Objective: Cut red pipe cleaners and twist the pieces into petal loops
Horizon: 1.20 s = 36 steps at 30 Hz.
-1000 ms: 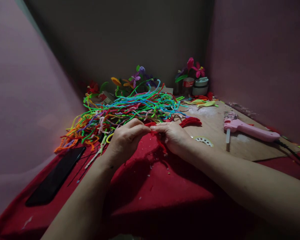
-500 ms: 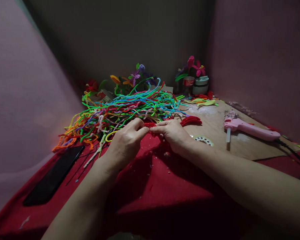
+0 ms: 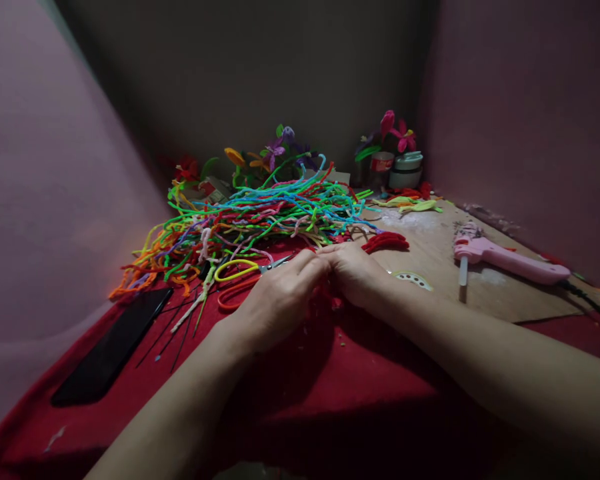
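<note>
My left hand (image 3: 286,293) and my right hand (image 3: 359,275) meet over the red cloth, fingertips pressed together. Both are closed around a red pipe cleaner piece, mostly covered by my fingers now; its shape cannot be made out. Scissors (image 3: 237,269) with one yellow and one orange-red handle loop lie just left of my left hand, their blades partly behind it. Beyond my right hand rests a bent bundle of red pipe cleaner (image 3: 386,243). A white strip with round holes (image 3: 413,281) lies beside my right wrist.
Behind my hands spreads a heap of coloured pipe cleaners (image 3: 265,212). A black phone (image 3: 113,350) lies at left near thin dark sticks. On the brown board (image 3: 430,257) at right sits a pink glue gun (image 3: 515,261) with a cord. Pipe-cleaner flowers and a lidded jar (image 3: 406,171) stand behind.
My left hand has moved right and turned over the red piece, so the fingers now cover it. The scissors show more fully. The whole view has shifted slightly.
</note>
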Each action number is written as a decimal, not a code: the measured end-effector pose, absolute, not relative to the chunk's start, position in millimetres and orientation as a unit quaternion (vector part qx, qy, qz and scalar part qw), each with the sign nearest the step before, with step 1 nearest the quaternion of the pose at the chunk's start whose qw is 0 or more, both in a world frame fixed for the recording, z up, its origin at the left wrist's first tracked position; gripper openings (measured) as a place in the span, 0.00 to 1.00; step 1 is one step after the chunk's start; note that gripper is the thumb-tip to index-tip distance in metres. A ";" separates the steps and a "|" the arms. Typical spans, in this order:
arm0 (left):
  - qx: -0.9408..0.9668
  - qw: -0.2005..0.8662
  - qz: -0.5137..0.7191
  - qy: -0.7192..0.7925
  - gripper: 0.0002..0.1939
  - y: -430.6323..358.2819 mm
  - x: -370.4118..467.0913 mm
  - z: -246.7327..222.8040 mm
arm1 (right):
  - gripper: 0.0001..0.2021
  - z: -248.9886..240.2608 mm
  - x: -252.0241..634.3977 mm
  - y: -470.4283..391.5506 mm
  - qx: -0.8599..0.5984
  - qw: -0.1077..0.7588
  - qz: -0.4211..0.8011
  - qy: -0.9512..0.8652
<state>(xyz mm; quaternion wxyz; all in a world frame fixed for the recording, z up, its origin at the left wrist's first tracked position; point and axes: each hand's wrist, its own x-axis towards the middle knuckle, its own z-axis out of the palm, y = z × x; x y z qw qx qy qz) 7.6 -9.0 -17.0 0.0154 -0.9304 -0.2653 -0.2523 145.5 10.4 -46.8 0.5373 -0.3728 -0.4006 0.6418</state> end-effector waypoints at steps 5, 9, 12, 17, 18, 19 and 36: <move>-0.744 -0.328 -0.446 -0.374 0.06 -8.7 7.9 -3.9 | 0.09 -40.6 146.1 7.2 -0.349 0.538 0.653 -0.404; -0.635 -0.462 -0.465 -0.410 0.12 -4.3 7.1 -0.3 | 0.09 -35.2 145.9 2.2 -0.361 0.538 0.642 -0.410; -0.610 -0.526 -0.415 -0.424 0.14 -0.7 4.8 -2.4 | 0.08 -33.8 145.9 0.8 -0.371 0.543 0.634 -0.407; -0.634 -0.509 -0.367 -0.452 0.14 -1.8 5.4 -3.7 | 0.09 -35.8 145.9 1.5 -0.376 0.534 0.633 -0.416; -0.643 -0.488 -0.364 -0.465 0.14 -2.9 6.7 -3.3 | 0.10 -37.0 145.9 2.2 -0.370 0.536 0.632 -0.419; -0.650 -0.464 -0.366 -0.477 0.15 -3.8 8.1 -2.9 | 0.10 -38.6 145.7 3.1 -0.362 0.539 0.632 -0.423; -0.699 -0.493 -0.321 -0.406 0.10 1.2 5.9 -5.1 | 0.09 -36.9 148.2 6.7 -0.320 0.553 0.653 -0.408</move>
